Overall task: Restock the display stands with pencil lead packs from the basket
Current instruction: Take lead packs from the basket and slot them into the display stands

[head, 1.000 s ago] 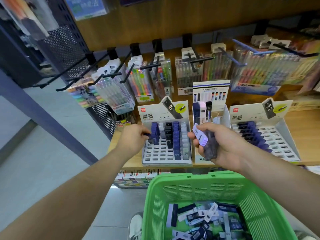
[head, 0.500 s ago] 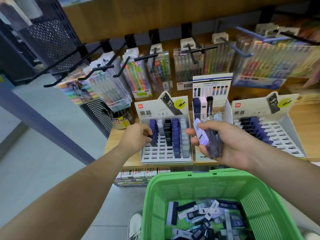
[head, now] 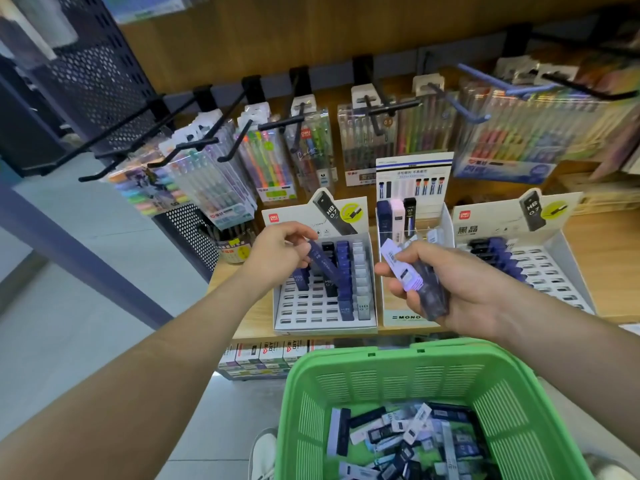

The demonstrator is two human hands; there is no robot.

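Observation:
My left hand (head: 282, 252) pinches one dark blue lead pack (head: 323, 263) and holds it tilted above the left white display stand (head: 323, 322), whose slots hold blue, black and grey packs in columns. My right hand (head: 446, 285) grips a bundle of several lead packs (head: 420, 284), lilac labels up, in front of the middle stand (head: 405, 317). A right stand (head: 554, 271) carries a row of blue packs along its left side. The green basket (head: 381, 375) below holds many loose packs (head: 401, 441).
Black hooks (head: 214, 140) with hanging pen sets (head: 270, 157) jut out over the wooden shelf (head: 606, 244). A cup of pens (head: 235, 245) stands left of the stands. Boxed stock (head: 263, 353) sits under the shelf. My shoe (head: 263, 452) shows beside the basket.
My left hand has lifted from the left stand's slots and now holds a blue pack above them. The right hand with its bundle has stayed put. The view tilted slightly.

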